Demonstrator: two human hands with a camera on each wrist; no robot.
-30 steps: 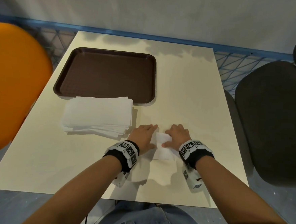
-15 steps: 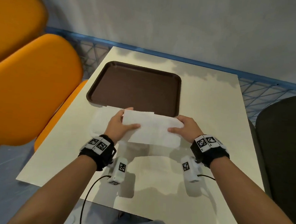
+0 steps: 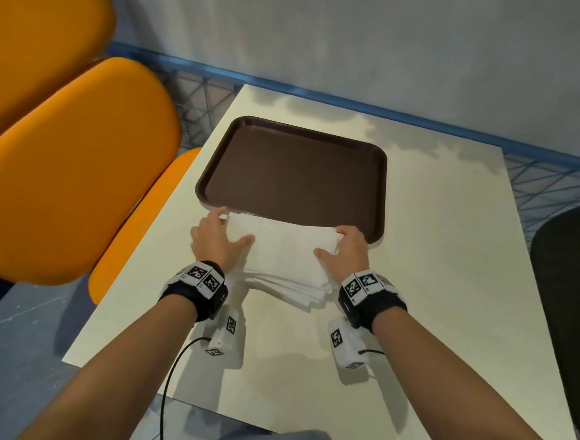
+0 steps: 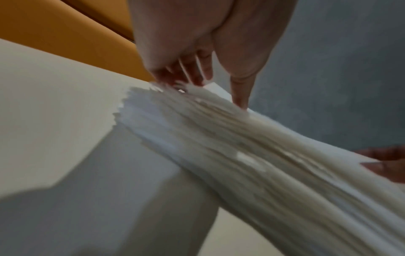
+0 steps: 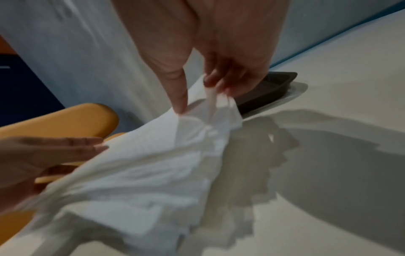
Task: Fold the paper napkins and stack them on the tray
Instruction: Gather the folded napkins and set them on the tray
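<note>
A thick stack of white paper napkins (image 3: 286,254) lies just in front of the empty brown tray (image 3: 295,172), its far edge over the tray's near rim. My left hand (image 3: 218,239) grips the stack's left end, thumb on top and fingers under the far corner. My right hand (image 3: 344,251) pinches the far right corner. In the left wrist view the layers of the stack (image 4: 241,147) fan out under my left hand (image 4: 214,91), blurred. The right wrist view shows my right hand (image 5: 199,98) holding the raised upper sheets (image 5: 164,155), with the tray corner (image 5: 274,83) behind.
The cream table (image 3: 433,264) has bare surface to the right and near me. Orange chairs (image 3: 62,169) stand along its left side and a dark chair (image 3: 568,291) on the right. A blue rail (image 3: 358,104) runs behind. A black cable (image 3: 175,366) hangs from my left wrist.
A second ago both hands pressed a small folded napkin near the table's middle. They then moved left and forward with white paper between them, and now hold the napkins at the tray's near rim.
</note>
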